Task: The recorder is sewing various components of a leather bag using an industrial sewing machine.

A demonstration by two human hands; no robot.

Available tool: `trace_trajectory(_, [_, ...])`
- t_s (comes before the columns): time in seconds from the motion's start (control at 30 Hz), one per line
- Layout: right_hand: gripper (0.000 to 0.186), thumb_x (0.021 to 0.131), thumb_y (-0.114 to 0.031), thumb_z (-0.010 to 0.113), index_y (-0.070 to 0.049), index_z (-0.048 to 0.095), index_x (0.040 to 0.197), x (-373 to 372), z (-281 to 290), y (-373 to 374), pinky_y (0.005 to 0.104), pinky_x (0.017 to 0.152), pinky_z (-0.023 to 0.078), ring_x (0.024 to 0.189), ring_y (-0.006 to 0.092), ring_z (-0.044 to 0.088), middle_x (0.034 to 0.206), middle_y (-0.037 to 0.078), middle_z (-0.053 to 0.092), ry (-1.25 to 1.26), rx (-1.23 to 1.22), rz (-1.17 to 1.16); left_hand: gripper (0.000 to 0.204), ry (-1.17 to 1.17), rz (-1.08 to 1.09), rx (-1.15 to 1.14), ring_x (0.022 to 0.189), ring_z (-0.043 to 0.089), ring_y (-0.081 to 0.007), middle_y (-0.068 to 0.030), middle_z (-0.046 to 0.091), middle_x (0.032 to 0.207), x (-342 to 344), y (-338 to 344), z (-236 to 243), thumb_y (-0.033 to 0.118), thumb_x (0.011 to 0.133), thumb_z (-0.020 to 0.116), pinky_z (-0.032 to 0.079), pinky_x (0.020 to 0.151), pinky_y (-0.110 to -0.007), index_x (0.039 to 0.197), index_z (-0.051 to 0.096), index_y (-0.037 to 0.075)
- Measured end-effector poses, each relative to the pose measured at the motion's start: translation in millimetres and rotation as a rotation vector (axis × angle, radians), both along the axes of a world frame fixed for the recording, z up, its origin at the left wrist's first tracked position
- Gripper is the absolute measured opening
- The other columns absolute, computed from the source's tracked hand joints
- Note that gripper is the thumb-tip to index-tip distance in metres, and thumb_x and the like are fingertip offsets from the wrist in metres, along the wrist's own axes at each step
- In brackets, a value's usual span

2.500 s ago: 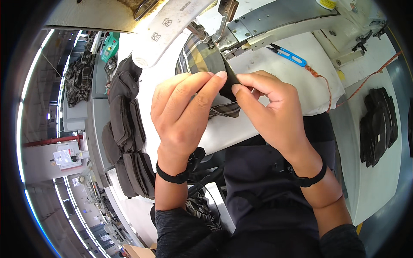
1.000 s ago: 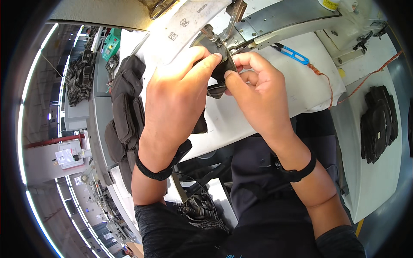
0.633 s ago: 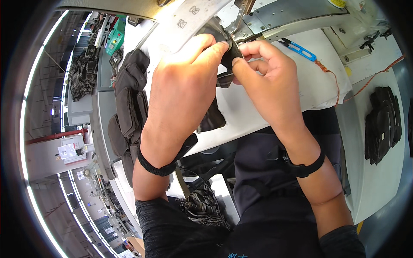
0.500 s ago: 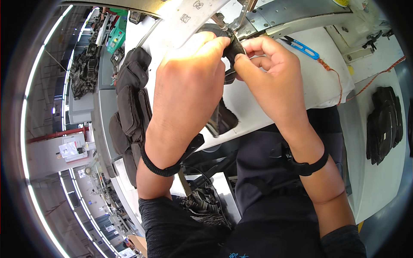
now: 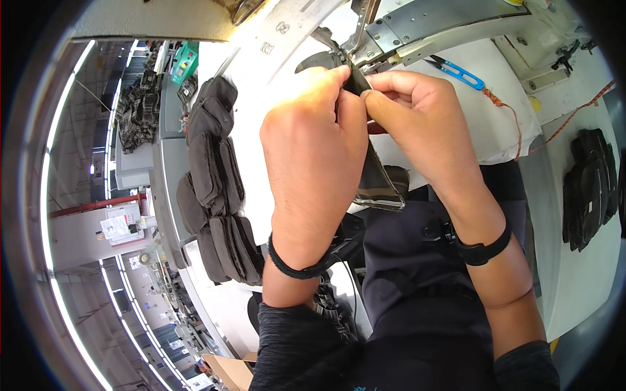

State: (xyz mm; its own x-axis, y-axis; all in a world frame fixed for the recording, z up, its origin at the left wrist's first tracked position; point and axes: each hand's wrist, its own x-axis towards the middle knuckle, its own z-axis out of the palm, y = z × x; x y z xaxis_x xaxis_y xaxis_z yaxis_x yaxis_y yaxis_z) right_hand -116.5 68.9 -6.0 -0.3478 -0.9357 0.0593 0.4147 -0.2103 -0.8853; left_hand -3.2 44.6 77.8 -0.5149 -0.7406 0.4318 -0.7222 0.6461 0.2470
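Note:
My left hand (image 5: 313, 150) pinches a dark fabric piece (image 5: 381, 186) with bent fingers, close under the needle area (image 5: 349, 55) of a white sewing machine (image 5: 290, 26). My right hand (image 5: 424, 127) grips the same piece just right of it, thumb and forefinger on its edge. The piece runs up beneath the machine's foot and hangs down between my hands to the front edge of the white table (image 5: 482, 137), with a pale striped edge showing at its lower end. My left hand hides much of the fabric.
Blue thread snips (image 5: 456, 72) on an orange cord lie at the right. Stacked dark pouches (image 5: 212, 169) line the left; more dark pieces (image 5: 590, 182) lie on the right side table (image 5: 567, 287). Farther left are plaid bundles (image 5: 137, 111), a green box (image 5: 184, 62) and an open carton (image 5: 231, 371).
My hands have shifted rightward and slightly down since half a second ago. More of the fabric now hangs out toward the front edge. The plaid face seen earlier is mostly out of sight.

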Motion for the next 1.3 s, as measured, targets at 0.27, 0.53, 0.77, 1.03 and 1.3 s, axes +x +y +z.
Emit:
trace_trajectory(0.27, [0.017, 0.093, -0.011, 0.069, 0.005, 0.076, 0.090, -5.2, 7.1, 1.4, 0.0234, 0.058, 0.044, 0.065, 0.0021, 0.056, 0.071, 0.000, 0.068, -0.085, 0.053, 0.055, 0.020, -0.014, 0.083, 0.022, 0.079, 0.070, -0.0371, -0.0196, 0.072, 0.090, -7.7, 11.5, -4.7, 0.009, 0.100, 0.066, 0.055, 0.071, -0.041, 0.112, 0.074, -0.005])
trace_trajectory(0.53, [0.028, 0.100, -0.024, 0.070, 0.004, 0.071, 0.096, 2.0, -0.2, 18.3, 0.0343, 0.056, 0.043, 0.055, 0.0164, 0.053, 0.060, 0.011, 0.057, 0.329, -0.068, -0.194, 0.029, 0.134, -0.053, -0.117, 0.109, 0.068, -0.0340, -0.0186, 0.067, 0.125, 19.9, 31.9, -50.6, -0.001, 0.099, 0.067, 0.056, 0.092, -0.041, 0.127, 0.071, -0.003])
trace_trajectory(0.77, [0.027, 0.103, -0.021, 0.066, 0.002, 0.058, 0.091, 3.0, 5.2, 35.7, 0.0365, 0.052, 0.040, 0.052, 0.0163, 0.049, 0.059, 0.008, 0.054, 0.469, 0.052, 0.021, 0.061, 0.494, 0.200, 0.196, 0.138, 0.054, -0.0291, -0.0199, 0.054, 0.150, 60.1, 47.7, -95.8, 0.012, 0.106, 0.066, 0.046, 0.112, -0.038, 0.159, 0.039, -0.001])
trace_trajectory(1.03, [0.021, 0.106, -0.016, 0.065, 0.004, 0.070, 0.113, 15.0, 3.6, 40.1, 0.0206, 0.055, 0.036, 0.066, -0.0024, 0.044, 0.077, -0.007, 0.060, -0.250, 0.009, 0.120, 0.046, 1.109, 0.090, 0.950, 0.115, 0.066, -0.0174, -0.0122, 0.068, 0.131, 96.0, 72.8, -72.7, 0.010, 0.102, 0.071, 0.052, 0.103, -0.033, 0.143, 0.055, -0.006])
trace_trajectory(1.3, [0.017, 0.105, -0.014, 0.067, 0.003, 0.070, 0.108, 2.8, -0.4, 49.3, 0.0195, 0.056, 0.037, 0.067, -0.0026, 0.048, 0.076, -0.007, 0.064, -0.221, 0.011, 0.197, 0.050, 0.979, 0.087, 0.831, 0.121, 0.062, -0.0158, -0.0115, 0.066, 0.134, 88.1, 85.6, -39.6, 0.007, 0.103, 0.067, 0.046, 0.108, -0.031, 0.149, 0.051, -0.005])
